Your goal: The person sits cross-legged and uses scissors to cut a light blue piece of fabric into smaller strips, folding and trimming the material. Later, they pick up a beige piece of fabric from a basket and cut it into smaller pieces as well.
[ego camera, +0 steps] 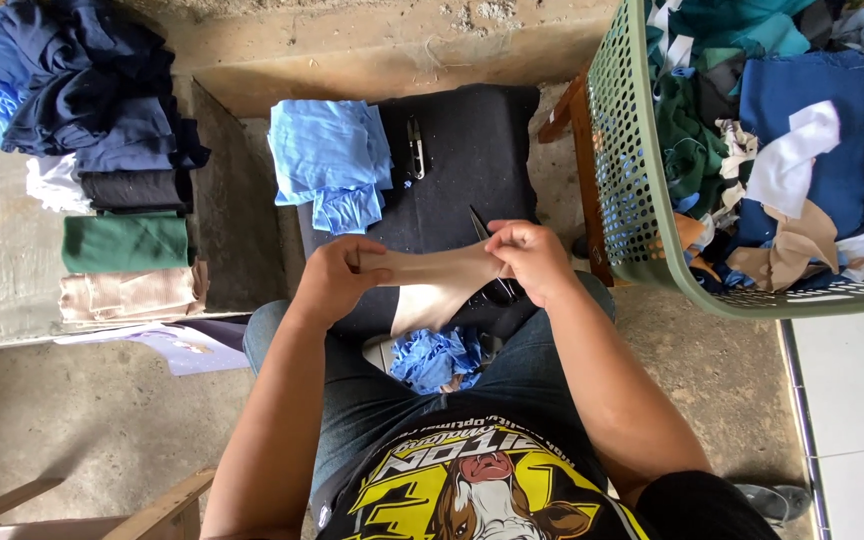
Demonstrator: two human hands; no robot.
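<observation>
left hand (pixel 334 278): fingers curled, pinching the left end of a beige cloth scrap (pixel 432 285), thumb on top.
right hand (pixel 529 258): fingers closed, pinching the right end of the same scrap; both hands pull it taut between them.
beige cloth scrap: stretched flat across the gap between the hands, lower part hanging down toward the lap, above the black padded surface (pixel 467 150).
scissors (pixel 492 262): dark blades lying on the black surface, tip pointing away from the person, handles mostly hidden under the right hand and scrap.
thread snips (pixel 416 146): small, lying on the black surface just right of the light blue pieces.
light blue cloth stack (pixel 330 160): on the left part of the black surface, edges overhanging.
crumpled blue scraps (pixel 434 358): on the lap, below the beige scrap.
laundry basket (pixel 620 170): green, perforated wall, at right, heaped with mixed offcuts in blue, green, white, tan.
folded piles (pixel 122 200): at left on a concrete ledge; navy heap on top, then white, black, green, beige.
person: seated, jeans, black printed shirt.
</observation>
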